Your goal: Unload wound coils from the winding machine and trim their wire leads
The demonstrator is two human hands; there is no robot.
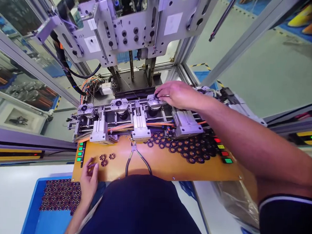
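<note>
My right hand (178, 93) reaches over the third metal fixture (154, 102) of the machine, its fingers closed round a small dark stator (156, 96) at the fixture's top; the fingers partly hide it. At the front left of the orange-brown work board (159, 169), my left hand (89, 176) rests with its fingers apart and slightly bent, holding nothing. Close to its fingertips lie three loose stators (103, 163) with copper-coloured windings. Two more fixtures, the middle one (119, 104) and the left one (86, 109), each carry a dark round part.
Many stators (188, 149) are spread over the board's right side. Cutting pliers (134, 148) lie at the middle. A blue tray (35, 201) of stators stands lower left. Coloured buttons (224, 153) line the right end. The machine head (133, 33) hangs above, with a metal frame around it.
</note>
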